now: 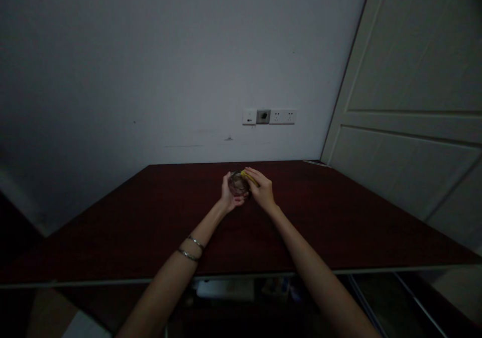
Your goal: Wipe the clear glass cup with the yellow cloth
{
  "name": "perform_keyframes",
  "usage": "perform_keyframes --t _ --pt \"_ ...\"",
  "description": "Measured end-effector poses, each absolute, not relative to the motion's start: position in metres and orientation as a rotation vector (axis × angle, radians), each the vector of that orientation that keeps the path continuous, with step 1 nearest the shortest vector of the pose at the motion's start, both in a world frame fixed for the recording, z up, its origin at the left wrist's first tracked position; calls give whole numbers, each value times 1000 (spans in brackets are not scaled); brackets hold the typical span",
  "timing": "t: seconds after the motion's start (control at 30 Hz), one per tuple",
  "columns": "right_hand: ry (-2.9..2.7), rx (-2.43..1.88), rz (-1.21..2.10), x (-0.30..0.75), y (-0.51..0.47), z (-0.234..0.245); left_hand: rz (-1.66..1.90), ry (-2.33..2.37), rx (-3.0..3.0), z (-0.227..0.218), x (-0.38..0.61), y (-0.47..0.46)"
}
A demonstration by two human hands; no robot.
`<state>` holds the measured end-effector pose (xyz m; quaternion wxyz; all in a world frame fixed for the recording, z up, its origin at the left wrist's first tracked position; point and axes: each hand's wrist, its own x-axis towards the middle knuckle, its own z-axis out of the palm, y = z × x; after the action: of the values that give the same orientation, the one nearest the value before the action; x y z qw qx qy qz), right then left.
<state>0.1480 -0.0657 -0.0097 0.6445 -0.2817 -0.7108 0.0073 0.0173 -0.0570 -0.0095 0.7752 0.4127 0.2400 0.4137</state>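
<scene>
My left hand (228, 197) is wrapped round a small clear glass bowl or cup (238, 183), tilted above the middle of the dark red table (181, 212). Pinched in my right hand (262, 190) is a thin yellow piece, seemingly a sponge (249, 178), which touches the glass at its upper right rim. The fingers hide part of both things, and the dim light blurs the glass's exact shape. Two metal bangles (191, 248) circle my left forearm.
The table's far edge meets a pale wall (181, 77) with a row of sockets (281, 117). A white panelled door (410, 97) stands at the right. Below the table's front edge, a white object (226, 289) lies in shadow.
</scene>
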Motion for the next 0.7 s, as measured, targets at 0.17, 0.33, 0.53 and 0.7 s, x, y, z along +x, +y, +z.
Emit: perform_keyframes --t 0.17,0.33,0.53,0.7 --pt "-1579 -688 -45 151 -66 -8 840 656 971 -11 22 -60" --pt "-1754 -711 -229 152 -71 -9 862 713 1022 -15 24 -58" --pt "-1950 -693 -364 145 -81 -7 988 749 942 -21 27 -55" --pt "-2082 -634 -397 134 -85 -11 1146 571 721 -16 21 -52"
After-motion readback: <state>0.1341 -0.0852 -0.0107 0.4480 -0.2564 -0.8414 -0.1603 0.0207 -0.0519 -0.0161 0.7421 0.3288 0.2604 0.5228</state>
